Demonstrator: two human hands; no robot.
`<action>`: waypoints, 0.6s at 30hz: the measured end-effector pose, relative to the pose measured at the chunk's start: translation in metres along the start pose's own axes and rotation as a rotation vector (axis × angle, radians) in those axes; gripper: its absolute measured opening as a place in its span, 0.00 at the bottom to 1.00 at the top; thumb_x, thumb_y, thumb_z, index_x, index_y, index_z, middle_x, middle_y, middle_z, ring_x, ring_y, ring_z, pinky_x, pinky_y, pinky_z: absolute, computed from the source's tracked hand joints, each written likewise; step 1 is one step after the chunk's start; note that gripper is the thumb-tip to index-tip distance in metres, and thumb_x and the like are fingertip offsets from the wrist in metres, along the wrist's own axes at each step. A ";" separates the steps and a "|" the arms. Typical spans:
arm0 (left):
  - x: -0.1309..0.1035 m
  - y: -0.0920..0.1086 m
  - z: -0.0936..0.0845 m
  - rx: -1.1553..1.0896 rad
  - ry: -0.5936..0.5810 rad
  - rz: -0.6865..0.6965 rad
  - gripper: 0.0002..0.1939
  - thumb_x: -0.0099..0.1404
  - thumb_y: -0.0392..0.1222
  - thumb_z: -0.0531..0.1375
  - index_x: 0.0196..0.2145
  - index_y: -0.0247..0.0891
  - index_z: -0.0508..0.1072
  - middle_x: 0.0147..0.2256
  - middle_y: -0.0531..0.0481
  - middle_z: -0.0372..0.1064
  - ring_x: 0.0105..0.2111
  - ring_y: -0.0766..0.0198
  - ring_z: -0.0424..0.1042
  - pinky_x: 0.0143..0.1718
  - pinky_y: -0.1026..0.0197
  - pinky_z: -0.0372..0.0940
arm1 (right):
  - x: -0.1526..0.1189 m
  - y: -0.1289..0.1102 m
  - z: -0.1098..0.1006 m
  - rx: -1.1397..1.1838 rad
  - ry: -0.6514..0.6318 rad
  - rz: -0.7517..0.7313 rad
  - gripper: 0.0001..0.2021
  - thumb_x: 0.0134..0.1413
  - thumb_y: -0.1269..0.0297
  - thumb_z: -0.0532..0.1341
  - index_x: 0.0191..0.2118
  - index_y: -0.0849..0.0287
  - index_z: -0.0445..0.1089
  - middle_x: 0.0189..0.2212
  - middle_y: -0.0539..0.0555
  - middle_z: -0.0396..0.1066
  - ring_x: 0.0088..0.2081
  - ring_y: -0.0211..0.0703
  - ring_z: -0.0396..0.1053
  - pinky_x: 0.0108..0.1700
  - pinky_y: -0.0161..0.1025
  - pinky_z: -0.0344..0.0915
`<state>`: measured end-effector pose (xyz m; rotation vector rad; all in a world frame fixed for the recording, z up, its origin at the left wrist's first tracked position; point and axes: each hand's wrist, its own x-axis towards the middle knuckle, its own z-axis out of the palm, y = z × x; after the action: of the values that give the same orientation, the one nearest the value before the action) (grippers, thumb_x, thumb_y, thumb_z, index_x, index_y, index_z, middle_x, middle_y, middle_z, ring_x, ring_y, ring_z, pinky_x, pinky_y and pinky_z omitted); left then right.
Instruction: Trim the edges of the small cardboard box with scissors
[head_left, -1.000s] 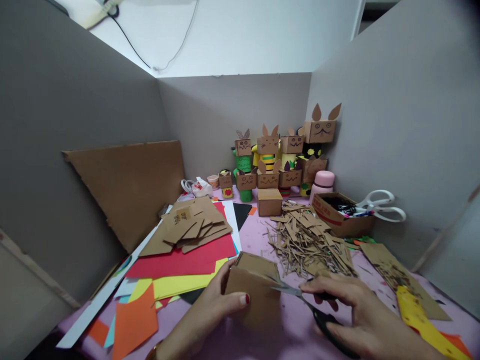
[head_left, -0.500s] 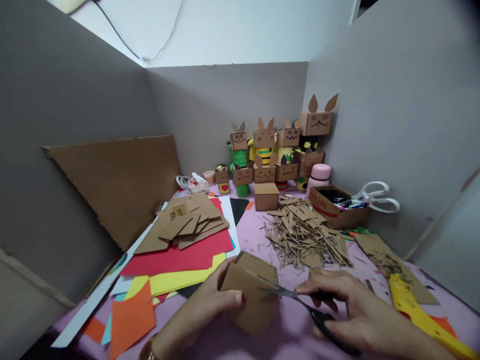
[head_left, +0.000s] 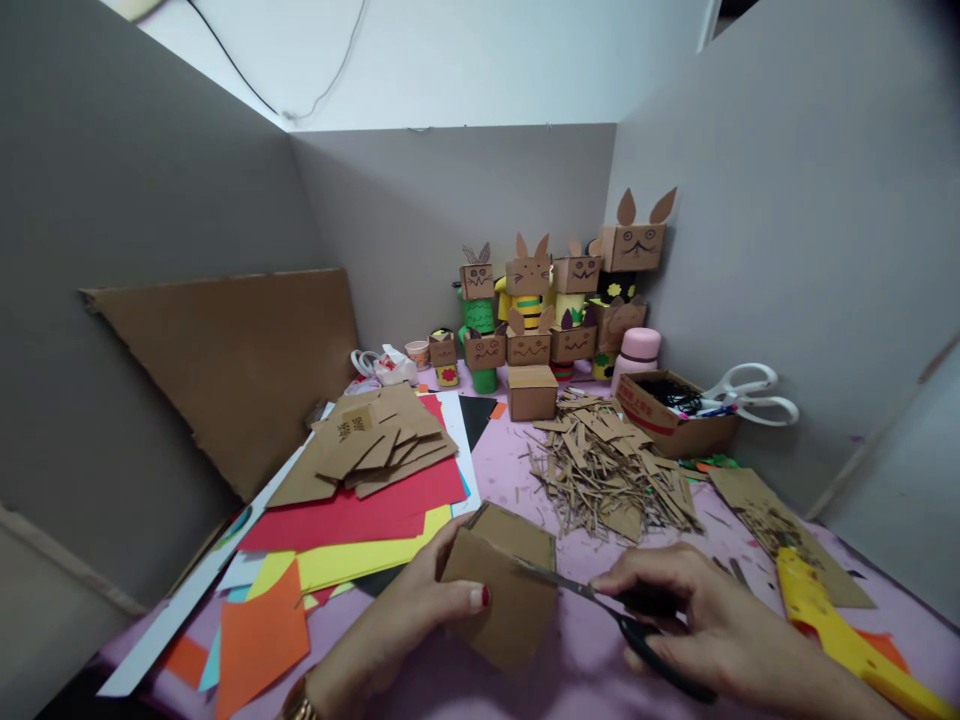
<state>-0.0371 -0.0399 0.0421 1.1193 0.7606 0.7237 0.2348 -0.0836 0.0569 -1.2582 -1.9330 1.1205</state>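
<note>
Low in the middle, a small brown cardboard box (head_left: 504,610) is tilted toward me, with one flap edge showing. My left hand (head_left: 427,605) grips it from the left, thumb pressed on the near face and the other fingers hidden behind. In my right hand (head_left: 697,610) is a pair of scissors (head_left: 574,585) with black handles, my fingers through the loops. Their blades lie along the box's edge, nearly closed, tips near the middle of the cardboard.
Cardboard scraps (head_left: 607,470) are heaped beyond my right hand. Cardboard pieces (head_left: 382,440) lie on coloured paper (head_left: 360,505) at left. A yellow glue gun (head_left: 832,630) rests at right. Several cardboard animal figures (head_left: 531,275), a closed box (head_left: 532,393) and a pink bottle (head_left: 639,350) stand behind.
The scissor blades have come closer together at the box edge, and my right hand has closed slightly. My left hand and the box have hardly moved.
</note>
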 end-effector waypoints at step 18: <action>0.009 -0.010 0.000 0.005 -0.016 0.057 0.40 0.47 0.44 0.69 0.57 0.40 0.60 0.55 0.40 0.67 0.54 0.44 0.65 0.52 0.48 0.58 | 0.001 -0.013 0.007 -0.243 0.015 -0.022 0.11 0.42 0.68 0.61 0.35 0.58 0.75 0.25 0.50 0.71 0.27 0.40 0.64 0.30 0.35 0.60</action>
<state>-0.0314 -0.0355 0.0314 1.1533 0.7197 0.7601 0.2233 -0.0874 0.0648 -1.3626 -2.1147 0.8821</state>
